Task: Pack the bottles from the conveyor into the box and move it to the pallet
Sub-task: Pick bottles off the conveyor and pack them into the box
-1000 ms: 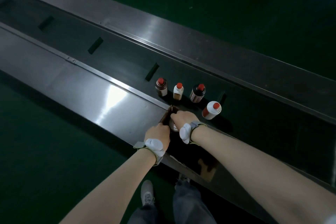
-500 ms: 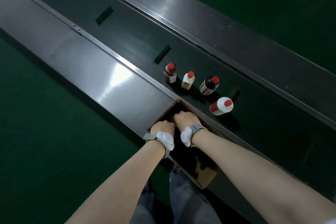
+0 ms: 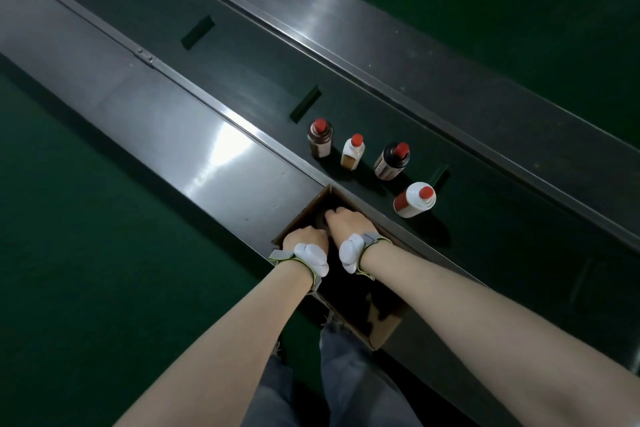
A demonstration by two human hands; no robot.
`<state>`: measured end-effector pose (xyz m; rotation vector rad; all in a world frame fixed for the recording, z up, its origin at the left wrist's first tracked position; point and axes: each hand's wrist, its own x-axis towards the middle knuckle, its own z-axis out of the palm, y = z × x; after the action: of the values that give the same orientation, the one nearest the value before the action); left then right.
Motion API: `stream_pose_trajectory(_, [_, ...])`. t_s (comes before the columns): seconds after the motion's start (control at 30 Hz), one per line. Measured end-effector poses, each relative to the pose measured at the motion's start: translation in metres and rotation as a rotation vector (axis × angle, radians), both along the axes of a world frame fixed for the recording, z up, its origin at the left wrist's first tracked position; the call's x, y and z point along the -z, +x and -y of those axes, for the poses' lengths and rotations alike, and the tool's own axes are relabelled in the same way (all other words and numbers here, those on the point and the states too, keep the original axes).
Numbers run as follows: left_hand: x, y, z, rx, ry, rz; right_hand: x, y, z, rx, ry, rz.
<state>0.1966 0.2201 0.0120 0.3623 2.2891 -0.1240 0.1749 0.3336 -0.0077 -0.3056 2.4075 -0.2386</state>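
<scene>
- Both hands are down inside the open cardboard box [image 3: 384,331], which sits on the near steel ledge [image 3: 194,149] of the conveyor, right up against the dark belt [image 3: 242,55].
- Left hand [image 3: 304,239] is at the box's near-left wall, fingers curled down out of sight. Honestly can't tell if it's gripping anything or just resting on the edge.
- Right hand [image 3: 348,221] is just beside it and a bit deeper in, knuckles up, fingers bent into the dark interior. There's something roundish and dark under the fingertips, but it's too murky to call, so no idea whether it's holding something.
- Each wrist has a white sensor thing on a grey strap [image 3: 372,240].
- Four red-capped bottles stand upright on the belt, just past the box: a dark brown one [image 3: 320,142], a small white one with a tan label [image 3: 353,152], a black one [image 3: 392,161], and a fat white one with a red label [image 3: 415,200] nearest the box's far-right side.
- None of the four touch each other or the box.
- Green floor [image 3: 86,253] on both sides, and the person's jeans [image 3: 346,374] show below the arms.
</scene>
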Motion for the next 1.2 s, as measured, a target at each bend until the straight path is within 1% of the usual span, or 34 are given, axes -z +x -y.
stream_pose_trajectory(0.1, [-0.016,-0.002,0.005,-0.017,0.001,-0.031,-0.027,0.002,-0.011,-0.003,-0.072,-0.005])
stream_pose_trajectory(0.23, [-0.038,-0.016,0.009,-0.037,0.039,-0.069,-0.064,0.002,-0.035,0.015,-0.183,-0.135])
stream_pose_trajectory(0.37, [-0.062,-0.04,-0.004,-0.085,0.18,-0.165,-0.096,-0.009,-0.065,0.063,-0.223,-0.285])
stream_pose_trajectory(0.5, [-0.072,-0.063,-0.029,-0.103,0.289,-0.243,-0.107,-0.025,-0.098,0.197,-0.178,-0.367])
stream_pose_trajectory(0.57, [-0.073,-0.072,-0.042,-0.095,0.318,-0.258,-0.106,-0.029,-0.117,0.293,-0.165,-0.398])
stream_pose_trajectory(0.67, [-0.073,-0.085,-0.065,-0.047,0.317,-0.223,-0.097,-0.033,-0.144,0.401,-0.109,-0.421])
stream_pose_trajectory(0.77, [-0.074,-0.094,-0.09,-0.022,0.293,-0.174,-0.083,-0.035,-0.167,0.469,-0.036,-0.389])
stream_pose_trajectory(0.9, [-0.067,-0.106,-0.118,-0.038,0.252,-0.123,-0.061,-0.043,-0.196,0.564,0.015,-0.318])
stream_pose_trajectory(1.03, [-0.044,-0.117,-0.132,0.013,0.2,-0.114,-0.037,-0.05,-0.22,0.602,0.058,-0.281])
stream_pose_trajectory(1.13, [-0.021,-0.13,-0.129,-0.034,0.243,-0.207,-0.022,-0.055,-0.23,0.634,0.061,-0.232])
stream_pose_trajectory(1.2, [-0.007,-0.144,-0.126,-0.027,0.223,-0.169,-0.012,-0.058,-0.233,0.645,0.052,-0.206])
